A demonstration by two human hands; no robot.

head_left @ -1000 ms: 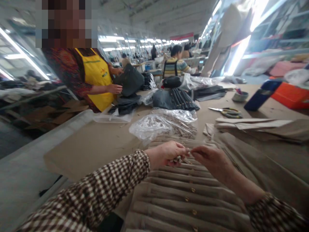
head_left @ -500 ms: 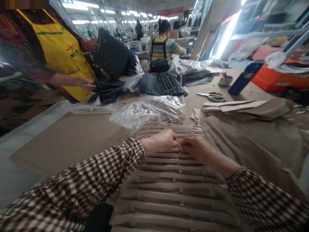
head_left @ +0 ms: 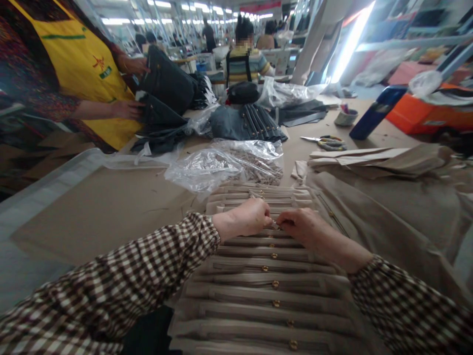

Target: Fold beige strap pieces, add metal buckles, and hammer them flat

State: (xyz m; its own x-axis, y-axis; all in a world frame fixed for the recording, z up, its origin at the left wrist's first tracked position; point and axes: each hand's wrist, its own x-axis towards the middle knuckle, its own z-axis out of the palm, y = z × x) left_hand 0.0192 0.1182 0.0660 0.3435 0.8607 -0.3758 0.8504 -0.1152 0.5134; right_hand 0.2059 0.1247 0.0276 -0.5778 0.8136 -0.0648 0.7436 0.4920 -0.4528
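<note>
A row of overlapping tan fabric pieces runs away from me down the table, each with a zipper and a small gold-coloured zipper pull. Near the far end of the row, my left hand is closed, its thumb and fingers pinched together. Facing it, my right hand also pinches, its fingertips almost touching the left ones. Between them shows a small zipper pull, partly hidden by the fingers. Just beyond lies a clear plastic bag of small tan strips.
Tan fabric is heaped at right. Behind it lie yellow-handled snips, a small cup, a blue upright object and an orange box. Black zippered pieces lie farther back. A co-worker in a yellow apron handles black pieces at left.
My hands keep the same pinch at nearly the same spot. The view has shifted slightly. The co-worker's lower hand has moved onto the black pieces.
</note>
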